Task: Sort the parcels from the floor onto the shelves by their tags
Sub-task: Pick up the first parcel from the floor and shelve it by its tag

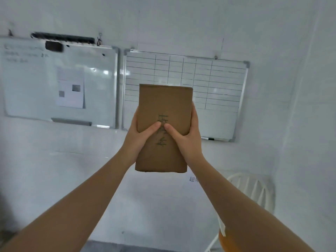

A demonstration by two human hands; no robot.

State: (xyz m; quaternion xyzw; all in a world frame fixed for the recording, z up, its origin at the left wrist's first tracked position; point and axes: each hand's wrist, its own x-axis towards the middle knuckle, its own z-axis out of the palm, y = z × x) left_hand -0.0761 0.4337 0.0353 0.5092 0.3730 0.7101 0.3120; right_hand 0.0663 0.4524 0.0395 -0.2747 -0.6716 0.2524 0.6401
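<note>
A brown cardboard parcel [164,104] is held up at arm's length in front of the white wall, its long side upright. Handwritten dark characters run down its facing side, partly covered by my thumbs. My left hand [140,137] grips the parcel's left edge, thumb across the front. My right hand [185,137] grips the right edge the same way, and the two thumbs nearly meet at the middle. No shelves and no other parcels are in view.
Two whiteboards hang on the wall: one with a pinned sheet [60,82] at the left, one with a ruled grid [214,84] behind the parcel. A white chair with an orange seat [251,193] stands at the lower right by the wall.
</note>
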